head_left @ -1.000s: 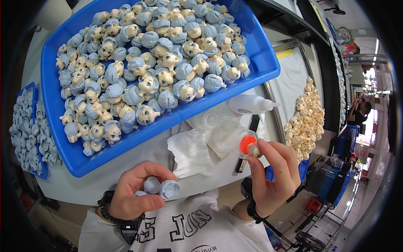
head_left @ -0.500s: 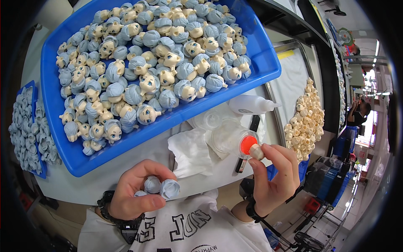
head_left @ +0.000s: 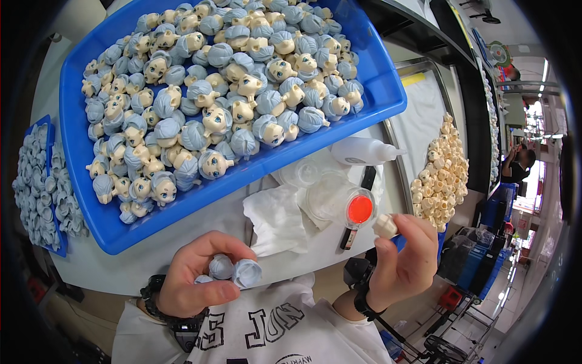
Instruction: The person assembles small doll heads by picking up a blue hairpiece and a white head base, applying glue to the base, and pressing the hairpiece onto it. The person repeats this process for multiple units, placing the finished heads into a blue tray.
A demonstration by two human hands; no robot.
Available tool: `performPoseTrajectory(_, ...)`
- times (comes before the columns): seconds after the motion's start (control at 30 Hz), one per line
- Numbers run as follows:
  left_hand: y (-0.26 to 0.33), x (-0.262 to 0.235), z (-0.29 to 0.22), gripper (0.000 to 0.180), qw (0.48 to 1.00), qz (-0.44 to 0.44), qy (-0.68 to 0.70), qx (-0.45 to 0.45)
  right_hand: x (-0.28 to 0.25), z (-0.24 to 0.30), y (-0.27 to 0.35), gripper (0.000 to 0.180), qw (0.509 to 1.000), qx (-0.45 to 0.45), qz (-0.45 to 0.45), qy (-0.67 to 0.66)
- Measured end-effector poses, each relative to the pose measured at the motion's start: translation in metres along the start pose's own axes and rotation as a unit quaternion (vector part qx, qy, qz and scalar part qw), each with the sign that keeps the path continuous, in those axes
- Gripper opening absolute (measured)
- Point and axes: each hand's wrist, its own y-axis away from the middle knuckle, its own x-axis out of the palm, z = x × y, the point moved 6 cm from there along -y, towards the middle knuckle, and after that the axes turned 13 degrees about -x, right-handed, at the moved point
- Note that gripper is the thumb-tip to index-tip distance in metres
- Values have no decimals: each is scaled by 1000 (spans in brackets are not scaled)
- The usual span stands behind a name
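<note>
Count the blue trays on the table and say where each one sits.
2. The big blue tray full of doll heads lies across the table ahead of the hands. A smaller blue tray of blue-grey hair pieces sits at the left edge, partly cut off; others may be hidden.

left hand: bare, wearing black wristwatch | right hand: bare, wearing black wristband | torso: wearing white T-shirt showing black block lettering

White worktable in a workshop (bright lights far right).
</note>
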Motion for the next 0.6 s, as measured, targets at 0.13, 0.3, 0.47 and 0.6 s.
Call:
performPoseTrajectory(0.13,0,-2,-1,38,998,-1,-65,-7,3,15,6,31,966,-2,-89,-242)
performPoseTrajectory(0.3,-2,3,-3,37,995,8,-96,9,38,44,11,43,925,-60,97,-363)
performPoseTrajectory(0.47,-2,3,-3,37,995,21,-93,21,48,55,3,40,949,-78,88,-292)
performPoseTrajectory(0.6,-1,1,-2,37,995,19,-100,24,54,56,3,33,963,-54,107,-243)
